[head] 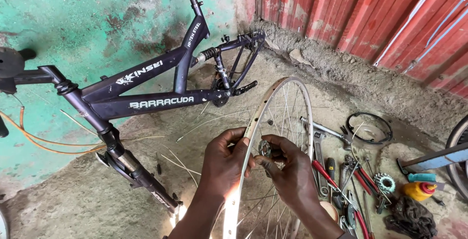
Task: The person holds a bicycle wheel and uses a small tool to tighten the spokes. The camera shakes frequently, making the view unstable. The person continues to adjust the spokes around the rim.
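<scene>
Bare spoked wheel held upright at its hub by 2 hands, beside a stripped bicycle frame.

The dark bicycle frame (146, 90) lies against the green wall (73, 19), without wheels, its fork (141, 175) pointing toward the lower edge of the view. The silver wheel rim (265, 117) stands upright on the dirt floor (73, 195), in front of the frame and left of the scattered tools. The left hand (224, 163) is closed around the rim's near edge, fingers curled over it. The right hand (290, 170) reaches between the spokes, fingertips pinched on the metal hub (265, 148) at the wheel centre. To the right lie 1 wrench (319, 146), red-handled pliers (325, 174), a black ring (369, 128), a small sprocket cluster (385, 182) and a yellow bottle (418, 190).
</scene>
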